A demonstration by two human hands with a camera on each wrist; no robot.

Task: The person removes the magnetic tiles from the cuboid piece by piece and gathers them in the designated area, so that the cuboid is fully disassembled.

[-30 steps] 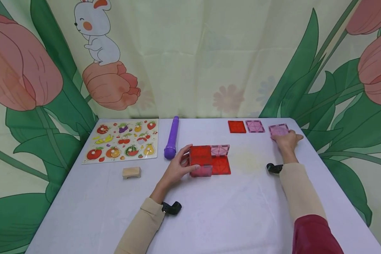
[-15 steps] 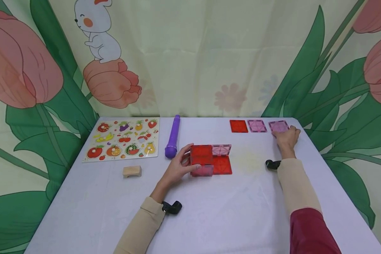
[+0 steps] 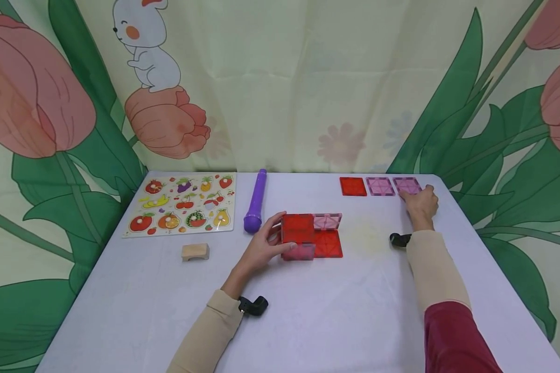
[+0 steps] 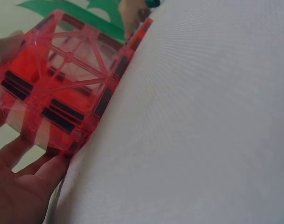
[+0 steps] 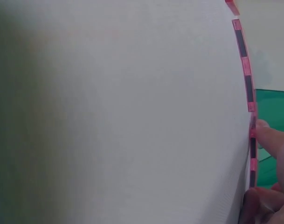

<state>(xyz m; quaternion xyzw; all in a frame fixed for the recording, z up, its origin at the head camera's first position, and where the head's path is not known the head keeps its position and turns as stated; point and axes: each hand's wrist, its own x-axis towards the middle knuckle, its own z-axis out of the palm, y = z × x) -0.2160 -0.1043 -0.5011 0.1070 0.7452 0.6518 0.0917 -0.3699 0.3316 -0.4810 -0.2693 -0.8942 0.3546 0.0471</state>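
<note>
My left hand [image 3: 261,246] holds the left side of a small box of see-through red and pink magnetic tiles [image 3: 298,228], thumb at the front and fingers round the far left. In the left wrist view, the front pink tile [image 4: 69,58] shows dark magnet strips along its edges. At the back right, my right hand [image 3: 421,206] grips a flat pink magnetic tile [image 3: 406,184] by its near right part. Left of that tile lie another pink tile [image 3: 380,186] and a red tile [image 3: 353,186] in a row. Fingers [image 5: 272,137] touch the tile's edge in the right wrist view.
A purple toy microphone [image 3: 256,199] lies left of the tile box, beside a fruit puzzle board [image 3: 179,204]. Nearer the front is a wooden arch block [image 3: 195,252]. The white table [image 3: 336,316] ends at a printed curtain [image 3: 270,103].
My right hand has slid its pink tile slightly left and back, so it now lies close against the other pink tile. My left hand stays on the box.
</note>
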